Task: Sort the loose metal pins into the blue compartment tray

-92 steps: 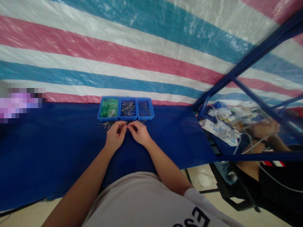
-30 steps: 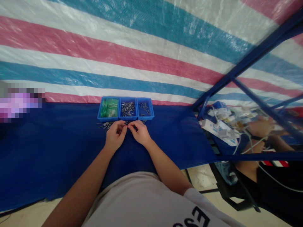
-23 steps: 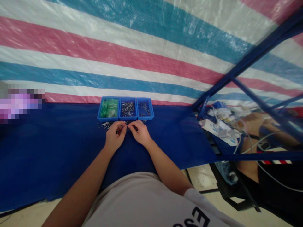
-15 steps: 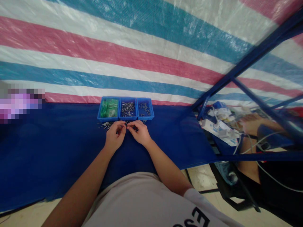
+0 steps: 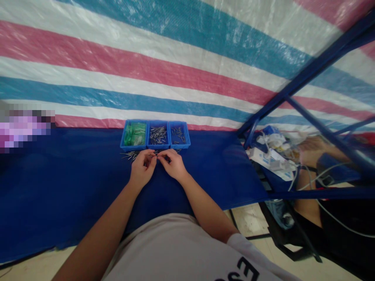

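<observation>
My left hand (image 5: 142, 168) and my right hand (image 5: 172, 164) meet fingertip to fingertip just in front of three blue bins. Both are closed in a pinch, and what lies between the fingers is too small to make out. Thin metal rods (image 5: 132, 155) are strewn on the table beside and behind my hands, partly covered by them. The left bin (image 5: 133, 148) holds green plastic packets (image 5: 137, 133). Many short metal pins (image 5: 158, 134) fill the middle bin, while fewer metal pins (image 5: 179, 134) lie in the right bin (image 5: 180, 146).
A blue table surface (image 5: 73, 175) spreads to both sides. Behind it hangs a striped tarp (image 5: 164, 70). A blue metal frame (image 5: 281, 95) stands at the right; past it are a white power strip (image 5: 272, 162), cables and another person's arm (image 5: 319, 150).
My hands stay in nearly the same place with fingertips together. The other person's arm at the right has shifted slightly.
</observation>
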Available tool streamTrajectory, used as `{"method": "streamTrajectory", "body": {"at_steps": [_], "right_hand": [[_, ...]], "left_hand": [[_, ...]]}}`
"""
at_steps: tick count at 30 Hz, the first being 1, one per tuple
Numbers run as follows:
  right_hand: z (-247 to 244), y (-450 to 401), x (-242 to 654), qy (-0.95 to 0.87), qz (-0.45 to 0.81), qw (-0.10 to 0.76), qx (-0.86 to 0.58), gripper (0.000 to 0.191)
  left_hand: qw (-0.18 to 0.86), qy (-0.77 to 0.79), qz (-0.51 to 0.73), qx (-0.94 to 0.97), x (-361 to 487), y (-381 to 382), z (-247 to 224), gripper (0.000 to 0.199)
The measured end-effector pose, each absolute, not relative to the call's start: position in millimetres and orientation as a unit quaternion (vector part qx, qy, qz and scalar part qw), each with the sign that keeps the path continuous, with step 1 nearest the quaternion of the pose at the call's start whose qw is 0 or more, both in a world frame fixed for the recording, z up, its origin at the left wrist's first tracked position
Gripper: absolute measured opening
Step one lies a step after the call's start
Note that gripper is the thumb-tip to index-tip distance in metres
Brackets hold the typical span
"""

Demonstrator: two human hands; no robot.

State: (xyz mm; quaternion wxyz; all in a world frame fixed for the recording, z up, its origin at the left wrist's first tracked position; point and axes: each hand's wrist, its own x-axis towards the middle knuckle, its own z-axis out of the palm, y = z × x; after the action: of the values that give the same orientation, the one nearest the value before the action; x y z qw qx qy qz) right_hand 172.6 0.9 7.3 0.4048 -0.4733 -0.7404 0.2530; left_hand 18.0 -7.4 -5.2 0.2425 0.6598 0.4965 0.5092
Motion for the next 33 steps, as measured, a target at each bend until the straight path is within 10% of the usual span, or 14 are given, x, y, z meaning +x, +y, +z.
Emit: {"method": "streamTrajectory", "body": {"at_steps": [33], "right_hand": [[4.0, 3.0, 171.7, -0.710, 0.294, 0.421, -0.482, 0.025]], "left_hand": [[0.200, 0.487, 0.495, 0.691, 20.6, -9.5, -1.9, 0.028]]}}
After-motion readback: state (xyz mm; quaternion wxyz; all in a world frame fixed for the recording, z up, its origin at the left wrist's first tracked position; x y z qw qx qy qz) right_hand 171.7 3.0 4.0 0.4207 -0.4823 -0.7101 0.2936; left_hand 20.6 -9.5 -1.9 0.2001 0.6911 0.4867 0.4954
